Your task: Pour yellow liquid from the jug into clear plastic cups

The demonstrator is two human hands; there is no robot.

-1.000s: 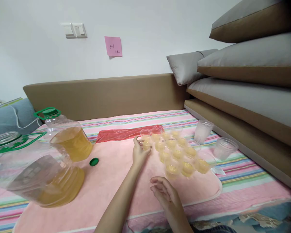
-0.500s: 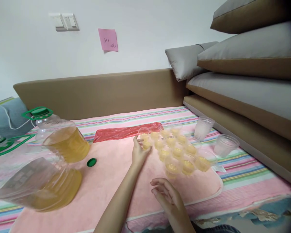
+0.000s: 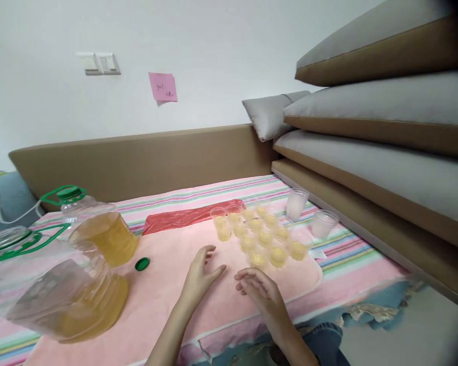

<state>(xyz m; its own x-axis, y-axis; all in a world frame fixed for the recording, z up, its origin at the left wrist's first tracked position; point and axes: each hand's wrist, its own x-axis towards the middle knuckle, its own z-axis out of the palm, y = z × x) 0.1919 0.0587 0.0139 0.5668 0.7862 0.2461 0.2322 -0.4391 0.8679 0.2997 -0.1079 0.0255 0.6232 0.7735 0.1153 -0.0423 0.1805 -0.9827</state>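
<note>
Over the pink mat [image 3: 164, 284], my left hand [image 3: 201, 273] is open with thumb and fingers apart, holding nothing. My right hand [image 3: 260, 292] hovers to its right, fingers curved and apart, also holding nothing. Just beyond both hands stand several clear cups of yellow liquid [image 3: 265, 238] in close rows. A cup at the group's left corner [image 3: 224, 233] is nearest to my left hand. Two large clear jugs of yellow liquid, one in front [image 3: 95, 305] and one behind [image 3: 110, 239], stand at the left.
A green cap [image 3: 142, 264] lies beside the jugs. A red plastic bag [image 3: 183, 217] is behind the mat. Two stacks of clear cups [image 3: 296, 204] [image 3: 324, 224] stand at the right, near piled grey and brown cushions [image 3: 366, 147]. A brown board [image 3: 137, 162] runs along the wall.
My left hand has drawn back from the left corner cups toward me, leaving them standing. My right hand has stayed near the front. The camera view has shifted somewhat.
</note>
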